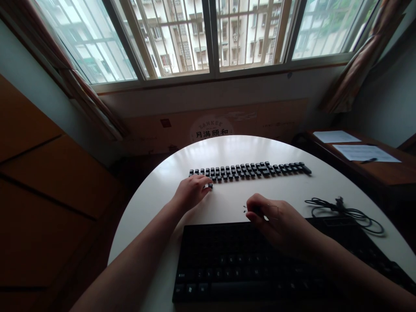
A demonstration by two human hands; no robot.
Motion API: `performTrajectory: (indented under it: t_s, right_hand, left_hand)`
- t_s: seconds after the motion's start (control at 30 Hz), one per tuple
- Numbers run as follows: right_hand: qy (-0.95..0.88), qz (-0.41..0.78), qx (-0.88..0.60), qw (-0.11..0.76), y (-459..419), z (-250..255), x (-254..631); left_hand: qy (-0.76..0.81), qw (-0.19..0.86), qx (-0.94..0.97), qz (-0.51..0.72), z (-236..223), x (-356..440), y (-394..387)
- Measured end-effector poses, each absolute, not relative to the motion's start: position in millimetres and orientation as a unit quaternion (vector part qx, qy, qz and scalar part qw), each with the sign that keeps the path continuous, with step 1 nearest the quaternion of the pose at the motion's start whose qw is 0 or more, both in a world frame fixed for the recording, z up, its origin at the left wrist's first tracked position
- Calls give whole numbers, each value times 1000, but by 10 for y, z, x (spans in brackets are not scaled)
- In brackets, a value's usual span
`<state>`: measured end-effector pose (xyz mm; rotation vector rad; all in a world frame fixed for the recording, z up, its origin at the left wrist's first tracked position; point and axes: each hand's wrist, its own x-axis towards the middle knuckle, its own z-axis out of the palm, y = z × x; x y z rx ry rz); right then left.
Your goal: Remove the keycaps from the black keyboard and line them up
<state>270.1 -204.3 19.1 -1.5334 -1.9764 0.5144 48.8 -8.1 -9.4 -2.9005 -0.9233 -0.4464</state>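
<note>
My left hand (194, 190) is at the near left end of the rows of loose keycaps, its thumb and fingertips closed on a small black keycap (210, 186) at the tabletop. Loose black keycaps (247, 170) lie in rows across the white table. Over the upper edge of the black keyboard (227, 260), my right hand (271, 212) is closed around a wire keycap puller (245, 209). Its thin metal ends stick out to the left, and its handle is mostly hidden in my fingers. Some keys remain on the keyboard; its upper part is dark and hard to make out.
The round white table (146, 208) curves away at the left and far side. A coiled black cable (347, 211) lies right of my right hand. Papers (365, 153) and a pen lie on a wooden side table (394, 173). A barred window is beyond.
</note>
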Motion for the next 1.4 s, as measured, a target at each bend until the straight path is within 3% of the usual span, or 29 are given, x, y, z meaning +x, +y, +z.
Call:
performTrajectory:
  t_s: [1.4]
  right_hand:
    - [-760, 201, -530, 319, -2045, 174, 2718]
  left_hand:
    - [-348, 59, -923, -154, -161, 498, -34]
